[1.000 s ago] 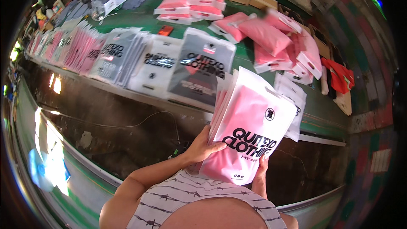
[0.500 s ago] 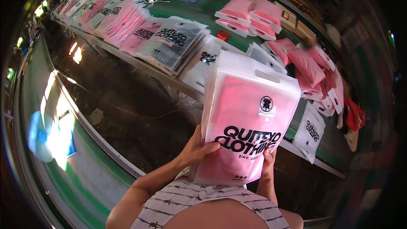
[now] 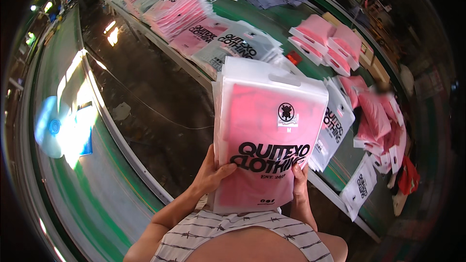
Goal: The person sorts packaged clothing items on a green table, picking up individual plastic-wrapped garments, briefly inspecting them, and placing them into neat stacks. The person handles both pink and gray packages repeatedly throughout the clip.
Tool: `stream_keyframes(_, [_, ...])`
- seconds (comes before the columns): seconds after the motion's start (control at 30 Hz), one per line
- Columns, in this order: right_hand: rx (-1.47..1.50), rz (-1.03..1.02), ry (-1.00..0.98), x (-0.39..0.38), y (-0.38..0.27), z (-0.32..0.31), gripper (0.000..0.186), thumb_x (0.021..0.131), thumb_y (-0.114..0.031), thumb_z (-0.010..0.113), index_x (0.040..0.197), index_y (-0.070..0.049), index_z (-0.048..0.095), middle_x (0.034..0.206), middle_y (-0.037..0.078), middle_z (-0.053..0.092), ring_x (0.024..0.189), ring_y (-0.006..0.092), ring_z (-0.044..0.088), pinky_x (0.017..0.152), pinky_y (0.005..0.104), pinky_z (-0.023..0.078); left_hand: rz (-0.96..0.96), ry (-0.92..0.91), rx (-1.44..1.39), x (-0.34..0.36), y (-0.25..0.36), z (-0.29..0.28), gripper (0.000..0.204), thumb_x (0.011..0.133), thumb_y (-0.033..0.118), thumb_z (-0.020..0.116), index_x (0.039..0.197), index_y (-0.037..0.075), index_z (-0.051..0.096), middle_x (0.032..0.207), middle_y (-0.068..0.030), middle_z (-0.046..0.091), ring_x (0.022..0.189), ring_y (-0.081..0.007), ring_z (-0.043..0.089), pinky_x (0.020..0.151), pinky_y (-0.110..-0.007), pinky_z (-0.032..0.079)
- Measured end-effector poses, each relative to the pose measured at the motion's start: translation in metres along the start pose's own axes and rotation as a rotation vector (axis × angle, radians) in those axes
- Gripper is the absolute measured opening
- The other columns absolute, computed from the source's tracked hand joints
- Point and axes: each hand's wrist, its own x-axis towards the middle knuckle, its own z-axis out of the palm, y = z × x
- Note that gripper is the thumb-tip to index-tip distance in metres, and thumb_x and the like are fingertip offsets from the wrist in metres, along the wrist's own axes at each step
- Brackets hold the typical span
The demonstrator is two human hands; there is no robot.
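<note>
Pink bagged stack (image 3: 264, 133), long axis near twelve-to-six, is held between left hand (image 3: 209, 173) at eight o'clock and right hand (image 3: 300, 180) at four; hidden fingers probably curl behind.

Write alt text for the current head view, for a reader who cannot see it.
A person's left hand and right hand hold a stack of frosted bags with pink contents from both sides. Beyond, pink packages and grey packages lie on a long green table.
</note>
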Motion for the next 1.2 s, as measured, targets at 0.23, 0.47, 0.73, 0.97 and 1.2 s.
stream_keyframes(0.23, [0.076, 0.11, -0.036, 0.093, 0.023, 0.026, 0.089, 0.09, -0.049, 0.074, 0.153, 0.0, 0.035, 0.146, 0.014, 0.051, 0.132, 0.0248, 0.05, 0.112, 0.0407, 0.038, 0.147, 0.013, 0.26, 0.06, 0.049, -0.03, 0.077, 0.096, 0.037, 0.067, 0.149, -0.005, 0.03, 0.133, -0.0217, 0.053, 0.127, -0.0265, 0.052, 0.106, -0.039, 0.043])
stream_keyframes(0.47, [0.186, -0.029, 0.016, 0.181, 0.016, 0.078, 0.078, 0.092, -0.044, 0.072, 0.147, 0.002, 0.042, 0.137, 0.013, 0.058, 0.123, 0.0242, 0.059, 0.106, 0.04, 0.046, 0.071, -0.117, 0.345, 0.164, 0.114, -0.073, 0.08, 0.103, 0.051, 0.045, 0.151, -0.01, 0.026, 0.139, -0.0204, 0.048, 0.132, -0.0261, 0.046, 0.109, -0.035, 0.036])
stream_keyframes(0.73, [0.088, -0.046, 0.077, 0.261, -0.004, 0.152, 0.085, 0.091, -0.042, 0.074, 0.151, 0.003, 0.035, 0.143, 0.012, 0.052, 0.131, 0.0244, 0.05, 0.114, 0.0414, 0.037, 0.049, -0.158, 0.059, 0.283, 0.169, -0.128, 0.069, 0.1, 0.022, 0.057, 0.155, -0.005, 0.026, 0.144, -0.0121, 0.049, 0.131, -0.0191, 0.048, 0.111, -0.034, 0.038])
stream_keyframes(0.97, [0.089, -0.044, -0.016, 0.331, -0.004, 0.245, 0.088, 0.09, -0.036, 0.079, 0.152, 0.003, 0.031, 0.144, 0.014, 0.049, 0.133, 0.0256, 0.048, 0.11, 0.0422, 0.039, 0.066, -0.23, 0.128, 0.386, 0.228, -0.205, 0.051, 0.102, 0.027, 0.05, 0.145, -0.001, 0.046, 0.128, -0.0071, 0.06, 0.114, -0.0135, 0.056, 0.096, -0.029, 0.045])
stream_keyframes(1.2, [0.144, -0.018, 0.088, 0.399, 0.028, 0.333, 0.082, 0.094, -0.029, 0.075, 0.154, 0.001, 0.029, 0.146, 0.014, 0.051, 0.133, 0.0263, 0.051, 0.111, 0.0405, 0.04, -0.025, -0.239, 0.065, 0.482, 0.241, -0.295, 0.04, 0.106, 0.021, 0.048, 0.14, 0.0, 0.053, 0.123, -0.0073, 0.064, 0.108, -0.0129, 0.061, 0.091, -0.028, 0.049])
